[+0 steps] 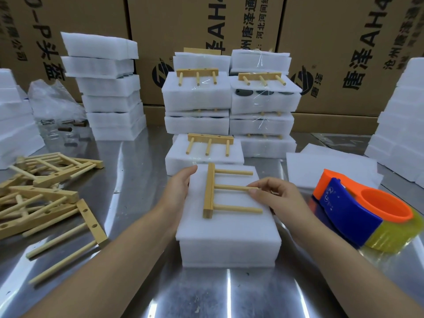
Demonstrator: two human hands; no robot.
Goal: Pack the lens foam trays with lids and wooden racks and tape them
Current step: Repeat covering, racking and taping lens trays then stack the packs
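Observation:
A white foam tray (229, 251) with its foam lid (227, 226) on top stands in front of me on the steel table. A wooden rack (211, 191) with three pegs lies flat on the lid, bar to the left, pegs pointing right. My left hand (177, 188) rests with straight fingers against the lid's left edge. My right hand (273, 196) pinches the tip of the rack's middle peg. An orange and blue tape dispenser (358, 210) with yellowish tape lies to the right.
Taped packs with racks (197, 92) are stacked behind the tray. Loose wooden racks (46, 196) pile at the left. Plain foam stacks (107, 88) stand at back left and at the right (399, 125). Spare foam lids (330, 171) lie right. Cardboard boxes (344, 42) wall the back.

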